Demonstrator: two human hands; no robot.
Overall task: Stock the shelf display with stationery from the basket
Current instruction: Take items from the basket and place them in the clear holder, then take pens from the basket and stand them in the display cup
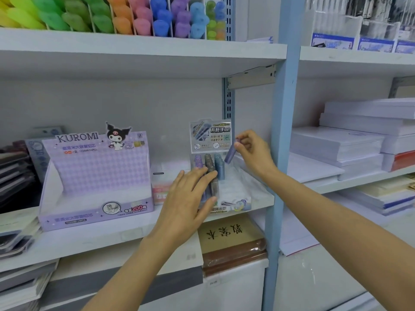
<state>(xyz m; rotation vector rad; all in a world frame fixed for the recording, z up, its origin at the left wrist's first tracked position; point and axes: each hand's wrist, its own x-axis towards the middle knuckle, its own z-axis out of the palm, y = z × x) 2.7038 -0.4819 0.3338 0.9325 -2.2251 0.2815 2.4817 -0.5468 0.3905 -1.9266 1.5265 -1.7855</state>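
A clear display box (233,189) with a printed header card (211,135) stands on the middle shelf (112,234). Several lead tubes in purple, brown and blue (219,164) stand in its back rows. My left hand (188,200) lies flat with straight fingers over the tubes on the box's left side. My right hand (251,151) pinches a purple lead tube (230,153), tilted, just above the box's right rear corner. No basket is in view.
An empty purple Kuromi display carton (96,176) stands left of the box. Colourful pens fill the top shelf (112,16). A blue upright (283,131) divides the shelving; white paper reams (350,142) are stacked to the right. Notebooks lie below.
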